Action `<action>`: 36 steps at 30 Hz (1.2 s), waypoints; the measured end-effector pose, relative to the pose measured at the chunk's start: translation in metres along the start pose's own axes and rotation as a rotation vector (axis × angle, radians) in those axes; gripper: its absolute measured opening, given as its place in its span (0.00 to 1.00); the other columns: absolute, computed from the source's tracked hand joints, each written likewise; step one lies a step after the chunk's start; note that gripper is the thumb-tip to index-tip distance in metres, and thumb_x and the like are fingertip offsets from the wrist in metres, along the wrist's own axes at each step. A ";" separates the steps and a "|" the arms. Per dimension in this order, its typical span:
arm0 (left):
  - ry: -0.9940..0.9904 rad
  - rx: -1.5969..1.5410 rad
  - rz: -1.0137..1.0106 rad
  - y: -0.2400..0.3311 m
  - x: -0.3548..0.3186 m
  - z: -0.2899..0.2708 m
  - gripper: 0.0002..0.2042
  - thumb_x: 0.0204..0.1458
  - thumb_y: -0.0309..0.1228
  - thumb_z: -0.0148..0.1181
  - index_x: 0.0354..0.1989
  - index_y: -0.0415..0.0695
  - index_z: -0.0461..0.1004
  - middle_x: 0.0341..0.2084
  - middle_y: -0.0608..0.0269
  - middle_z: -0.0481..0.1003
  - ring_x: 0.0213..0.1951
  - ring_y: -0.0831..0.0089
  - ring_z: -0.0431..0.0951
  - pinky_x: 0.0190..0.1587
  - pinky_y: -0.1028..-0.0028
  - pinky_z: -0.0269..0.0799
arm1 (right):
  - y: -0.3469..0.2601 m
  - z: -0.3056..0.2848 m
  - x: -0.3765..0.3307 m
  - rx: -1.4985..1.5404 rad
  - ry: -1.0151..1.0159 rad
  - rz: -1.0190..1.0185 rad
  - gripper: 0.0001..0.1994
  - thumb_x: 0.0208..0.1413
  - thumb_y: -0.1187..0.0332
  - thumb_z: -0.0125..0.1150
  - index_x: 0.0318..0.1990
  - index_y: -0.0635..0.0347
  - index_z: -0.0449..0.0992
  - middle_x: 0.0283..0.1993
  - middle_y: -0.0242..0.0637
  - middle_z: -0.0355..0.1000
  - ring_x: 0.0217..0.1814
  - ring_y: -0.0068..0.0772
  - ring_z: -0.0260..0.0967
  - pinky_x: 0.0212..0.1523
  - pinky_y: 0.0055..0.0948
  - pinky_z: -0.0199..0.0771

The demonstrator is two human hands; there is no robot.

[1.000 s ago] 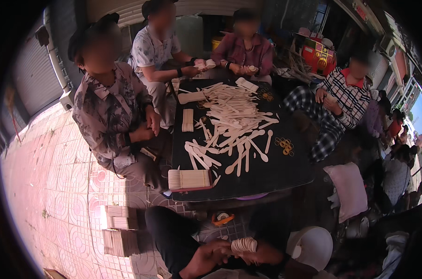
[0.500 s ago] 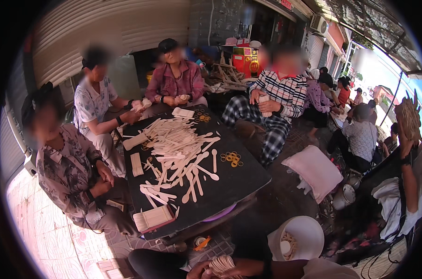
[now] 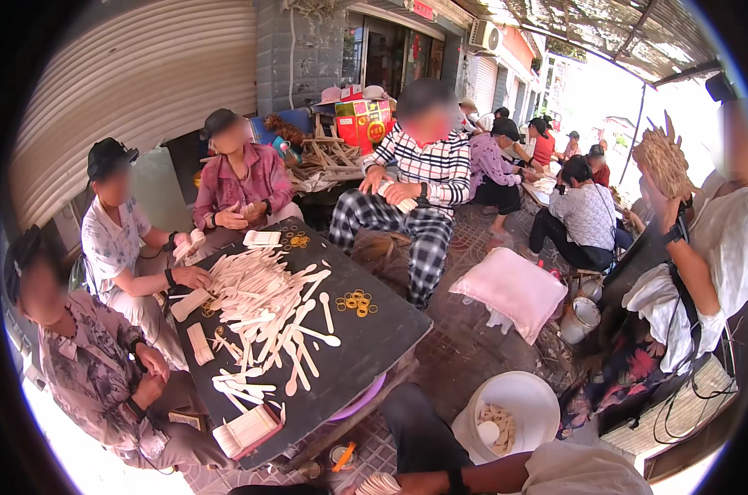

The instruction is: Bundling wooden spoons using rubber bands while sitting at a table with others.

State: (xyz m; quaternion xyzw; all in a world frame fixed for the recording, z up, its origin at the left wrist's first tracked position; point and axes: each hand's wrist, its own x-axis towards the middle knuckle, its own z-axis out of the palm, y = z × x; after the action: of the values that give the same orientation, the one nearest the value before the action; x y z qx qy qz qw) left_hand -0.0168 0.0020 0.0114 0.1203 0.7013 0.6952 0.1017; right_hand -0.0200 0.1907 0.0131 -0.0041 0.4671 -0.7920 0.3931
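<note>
View swung right, leaving the bundle (image 3: 378, 485) at the lower edge

The wearer's head had turned: the table (image 3: 390, 334), central one second earlier, now lay to the left, and the bucket (image 3: 532, 398) showed more of the sticks inside it. The bundle of pale sticks, in plain sight a second before, was cut by the lower edge, so only its top ends showed.

The right hand (image 3: 422, 483), with a dark band (image 3: 456, 480) at its wrist, was clamped on the bundle's side as far as the crop let it show. Of the left hand (image 3: 348, 490) only a sliver appeared, beside the bundle; whether its fingers were apart or together could not be told. For the work in hand, this meant the grip and the evenness of the bundle could no longer be judged well.

Across the table, a co-worker's hand (image 3: 192, 277) had come down to the edge of the loose pile (image 3: 258, 289), where half a second earlier it was up near its partner. The pile itself looked much the same, with yellow bands (image 3: 357, 303) beside it and a filled red tray (image 3: 261, 443) at the near corner. Another co-worker, in checks, held a second bundle (image 3: 397, 196).
</note>
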 end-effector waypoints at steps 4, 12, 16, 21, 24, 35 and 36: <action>0.030 -0.121 -0.093 -0.001 -0.006 -0.004 0.17 0.48 0.24 0.56 0.48 0.34 0.67 0.37 0.58 0.69 0.32 0.75 0.70 0.37 0.76 0.68 | -0.015 0.018 -0.002 0.163 -0.006 0.098 0.10 0.55 0.65 0.56 0.37 0.63 0.74 0.22 0.32 0.68 0.23 0.21 0.63 0.25 0.19 0.65; 0.047 -0.105 -0.054 -0.010 -0.002 -0.004 0.16 0.47 0.19 0.56 0.46 0.36 0.70 0.18 0.69 0.68 0.23 0.83 0.68 0.26 0.81 0.68 | 0.015 -0.013 0.013 -0.534 -0.013 -0.245 0.16 0.52 0.68 0.59 0.47 0.61 0.68 0.39 0.34 0.69 0.36 0.24 0.66 0.35 0.23 0.69; 0.092 -0.082 -0.017 -0.010 -0.002 -0.004 0.15 0.47 0.20 0.56 0.45 0.36 0.70 0.19 0.67 0.69 0.22 0.82 0.69 0.25 0.79 0.68 | 0.035 -0.020 0.021 -0.208 -0.004 -0.126 0.16 0.52 0.70 0.59 0.48 0.61 0.68 0.41 0.33 0.69 0.39 0.25 0.67 0.37 0.26 0.70; 0.097 0.008 0.069 -0.021 -0.003 -0.002 0.16 0.47 0.22 0.57 0.46 0.37 0.70 0.21 0.63 0.71 0.22 0.81 0.70 0.25 0.78 0.68 | 0.005 0.010 0.002 -0.132 0.067 0.020 0.13 0.52 0.71 0.58 0.45 0.60 0.69 0.35 0.32 0.70 0.33 0.22 0.67 0.32 0.23 0.70; 0.095 0.069 0.142 -0.019 -0.001 -0.002 0.16 0.47 0.24 0.58 0.47 0.39 0.70 0.21 0.60 0.71 0.21 0.77 0.70 0.26 0.77 0.68 | -0.004 0.015 0.001 -0.242 0.071 -0.035 0.11 0.52 0.70 0.57 0.44 0.59 0.69 0.31 0.30 0.70 0.28 0.19 0.65 0.28 0.21 0.68; -0.030 0.153 0.162 -0.016 -0.003 -0.005 0.20 0.47 0.29 0.59 0.50 0.38 0.67 0.41 0.48 0.72 0.44 0.61 0.73 0.43 0.71 0.69 | -0.010 0.017 0.002 -0.373 0.058 -0.196 0.10 0.53 0.70 0.57 0.43 0.59 0.69 0.28 0.30 0.69 0.21 0.17 0.63 0.22 0.19 0.64; -0.035 0.152 0.117 -0.016 -0.002 -0.004 0.21 0.47 0.28 0.59 0.50 0.38 0.67 0.44 0.48 0.71 0.47 0.61 0.71 0.47 0.71 0.67 | -0.019 0.017 0.001 -0.335 0.052 -0.102 0.11 0.53 0.70 0.57 0.44 0.59 0.69 0.29 0.31 0.69 0.23 0.19 0.65 0.23 0.20 0.66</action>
State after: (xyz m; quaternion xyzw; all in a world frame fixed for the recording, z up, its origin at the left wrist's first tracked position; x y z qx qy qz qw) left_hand -0.0163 -0.0031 -0.0047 0.1806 0.7421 0.6424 0.0637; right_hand -0.0260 0.1821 0.0364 -0.0727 0.6017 -0.7219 0.3339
